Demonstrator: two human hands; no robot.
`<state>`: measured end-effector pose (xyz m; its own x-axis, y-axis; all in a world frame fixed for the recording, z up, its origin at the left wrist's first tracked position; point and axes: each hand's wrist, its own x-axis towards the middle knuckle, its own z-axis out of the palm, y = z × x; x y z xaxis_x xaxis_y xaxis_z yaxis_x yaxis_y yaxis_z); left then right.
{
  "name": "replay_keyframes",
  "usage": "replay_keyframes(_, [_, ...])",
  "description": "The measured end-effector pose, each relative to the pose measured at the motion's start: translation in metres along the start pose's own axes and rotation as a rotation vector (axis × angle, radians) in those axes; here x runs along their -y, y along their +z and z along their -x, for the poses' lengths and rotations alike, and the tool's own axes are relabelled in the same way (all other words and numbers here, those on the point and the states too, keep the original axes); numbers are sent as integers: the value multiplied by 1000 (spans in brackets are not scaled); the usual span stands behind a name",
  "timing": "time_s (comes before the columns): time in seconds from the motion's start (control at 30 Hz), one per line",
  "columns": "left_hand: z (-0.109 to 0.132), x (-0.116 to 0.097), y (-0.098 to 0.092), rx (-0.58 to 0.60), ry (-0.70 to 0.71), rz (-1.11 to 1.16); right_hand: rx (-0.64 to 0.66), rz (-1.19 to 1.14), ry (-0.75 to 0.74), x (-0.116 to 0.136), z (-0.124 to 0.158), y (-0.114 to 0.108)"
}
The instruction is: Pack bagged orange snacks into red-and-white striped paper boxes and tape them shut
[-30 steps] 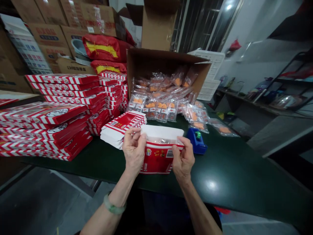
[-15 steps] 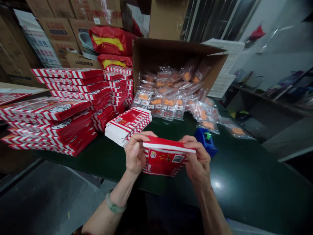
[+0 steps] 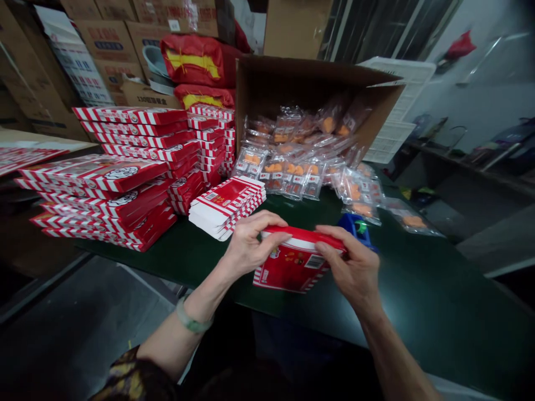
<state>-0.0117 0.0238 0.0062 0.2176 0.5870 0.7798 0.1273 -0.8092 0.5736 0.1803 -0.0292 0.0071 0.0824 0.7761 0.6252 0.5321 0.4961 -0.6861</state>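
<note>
A red-and-white striped carton [image 3: 292,270] with a barcode is held upright over the green table, its top edge toward the far side. My left hand [image 3: 253,242] pinches the upper left corner, thumb on the white flap. At the upper right corner my right hand [image 3: 353,267] grips the same edge between thumb and fingers. Behind my left hand lies a stack of flattened cartons [image 3: 225,203]. A blue tape dispenser [image 3: 368,239] with a green core sits just beyond my right hand, partly hidden by it.
Stacks of striped boxes [image 3: 96,178] stand at the left. A large open cardboard box [image 3: 251,89] on its side spills clear packets [image 3: 305,172] with orange pieces onto the table [image 3: 422,295]. White plastic crates [image 3: 388,139] are behind it at right.
My thumbs have moved onto the carton's top flap, and the white strip there looks narrower at the ends. The whole view has shifted slightly.
</note>
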Motion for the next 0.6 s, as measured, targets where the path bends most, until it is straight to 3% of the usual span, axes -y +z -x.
replay_keyframes(0.17, [8, 0, 20, -253, 70, -23, -35, 60, -94, 8, 3, 3])
replay_keyframes(0.3, [-5, -1, 22, -336, 292, -51, -168, 56, -227, 13, -5, 3])
replay_keyframes(0.43, [-17, 15, 20, -242, 410, -88, -223, 90, -299, -3, -13, 7])
replay_keyframes(0.6, [-10, 24, 17, -40, 283, -11, -112, 190, -296, -10, -9, 2])
